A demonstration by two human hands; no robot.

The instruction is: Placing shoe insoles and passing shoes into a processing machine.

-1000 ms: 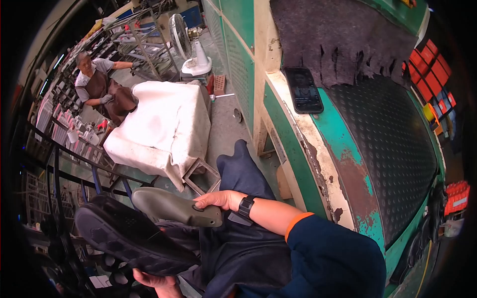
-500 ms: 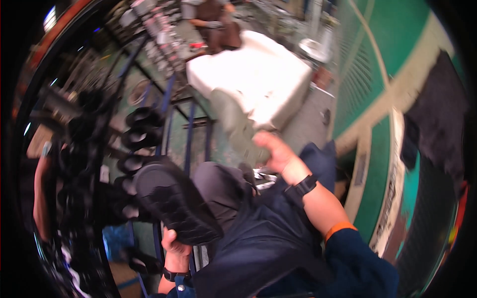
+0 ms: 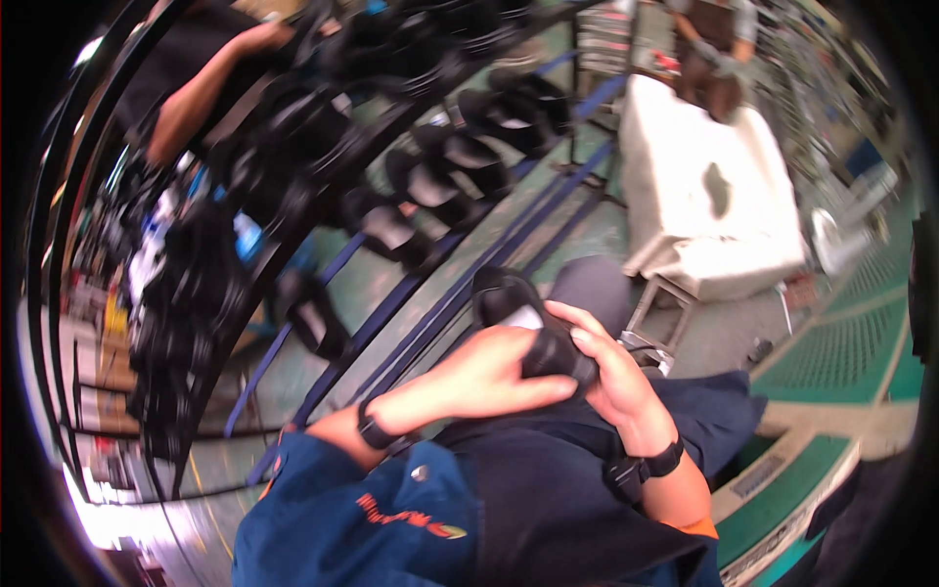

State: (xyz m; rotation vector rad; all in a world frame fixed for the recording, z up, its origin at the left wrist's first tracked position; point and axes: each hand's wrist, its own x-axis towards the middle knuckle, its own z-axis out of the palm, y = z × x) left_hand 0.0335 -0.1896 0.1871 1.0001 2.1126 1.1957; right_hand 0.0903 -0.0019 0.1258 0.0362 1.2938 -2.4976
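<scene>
A black shoe is held over my lap, its opening facing up and a pale patch showing inside. My left hand grips it from the left, fingers partly hidden by the shoe and thumb stretched across the near end. On the other side my right hand is closed around it, fingers lying along its side. Motion smears some of the detail.
To my left, a dark rack with blue bars bears several black shoes. A white-covered block with a dark olive shape on it stands ahead right, a co-worker behind it. Green machinery is at right; another person's arm reaches in at upper left.
My view has swung left toward the rack. My right hand has come from near a grey-green sole-shaped piece to the shoe. The shoe, earlier sole-outward in my left hand, now shows its opening.
</scene>
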